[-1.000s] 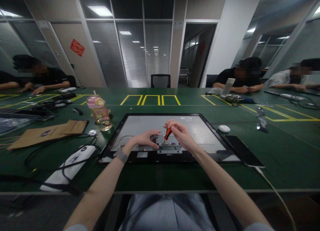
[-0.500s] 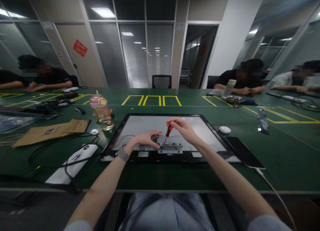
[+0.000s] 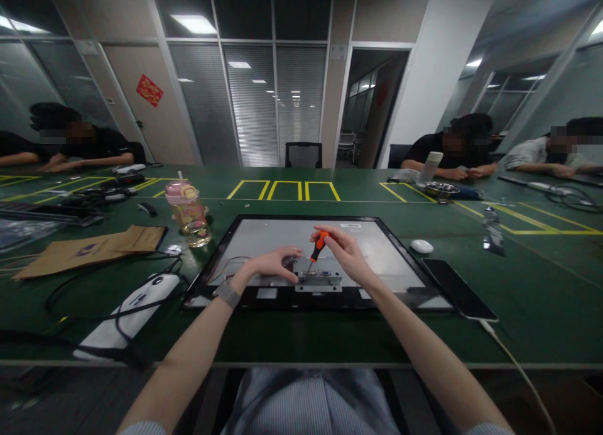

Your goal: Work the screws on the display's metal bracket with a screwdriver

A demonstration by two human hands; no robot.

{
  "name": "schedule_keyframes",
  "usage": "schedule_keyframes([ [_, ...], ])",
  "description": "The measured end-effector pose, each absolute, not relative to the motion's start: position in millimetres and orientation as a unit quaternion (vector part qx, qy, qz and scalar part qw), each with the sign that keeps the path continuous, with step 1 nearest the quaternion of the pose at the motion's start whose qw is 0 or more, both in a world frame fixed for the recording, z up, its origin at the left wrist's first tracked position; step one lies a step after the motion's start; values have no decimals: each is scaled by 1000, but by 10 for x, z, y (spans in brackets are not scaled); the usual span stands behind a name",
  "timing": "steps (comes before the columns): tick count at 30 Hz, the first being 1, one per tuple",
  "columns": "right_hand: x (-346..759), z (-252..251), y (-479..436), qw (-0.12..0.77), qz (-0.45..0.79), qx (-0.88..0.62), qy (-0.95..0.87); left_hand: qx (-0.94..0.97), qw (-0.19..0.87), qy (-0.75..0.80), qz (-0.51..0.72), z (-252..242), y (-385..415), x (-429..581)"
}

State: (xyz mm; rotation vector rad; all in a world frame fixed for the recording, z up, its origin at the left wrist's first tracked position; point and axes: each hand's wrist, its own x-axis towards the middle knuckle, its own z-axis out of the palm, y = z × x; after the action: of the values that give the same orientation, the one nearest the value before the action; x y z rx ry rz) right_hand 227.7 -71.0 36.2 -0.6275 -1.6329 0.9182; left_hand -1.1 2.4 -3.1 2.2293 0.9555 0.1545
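Observation:
A flat display panel (image 3: 254, 234) with a black frame lies back side up before me. Near its front edge sits a metal bracket (image 3: 320, 285) with connector ports, a small circuit board behind it. My right hand (image 3: 346, 249) is closed around the orange-and-black handle of a screwdriver (image 3: 319, 245). The screwdriver leans, and its thin shaft points down at the left part of the bracket. My left hand (image 3: 273, 263) arches at the bracket's left end, thumb and fingers apart. Its thumb is close to the bracket; whether it presses on it, I cannot tell.
Left of the panel are a pink-lidded bottle (image 3: 191, 218), a brown paper envelope (image 3: 89, 251) and a white power strip (image 3: 132, 312) with black cables. To the right lie a phone (image 3: 459, 289) on a cable and a white mouse-like case (image 3: 421, 246). Several people sit across the table.
The view has shifted slightly. My right hand has turned a little around the screwdriver handle, and its fingers sit differently. The left hand stays by the bracket.

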Motion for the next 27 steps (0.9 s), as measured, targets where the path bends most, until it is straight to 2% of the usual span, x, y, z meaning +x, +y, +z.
schedule_keyframes([
  [8,2172,285,-733,589,428,-236,-643,866,353,346,80,-121,90,-31],
  [14,2122,345,-773,567,478,-213,-636,874,342,336,81,-169,125,-37],
  [19,2169,305,-718,599,410,-240,-645,874,343,336,82,-128,88,-14],
  [27,2166,373,-747,582,467,-231,-624,870,342,347,79,-98,63,-14],
])
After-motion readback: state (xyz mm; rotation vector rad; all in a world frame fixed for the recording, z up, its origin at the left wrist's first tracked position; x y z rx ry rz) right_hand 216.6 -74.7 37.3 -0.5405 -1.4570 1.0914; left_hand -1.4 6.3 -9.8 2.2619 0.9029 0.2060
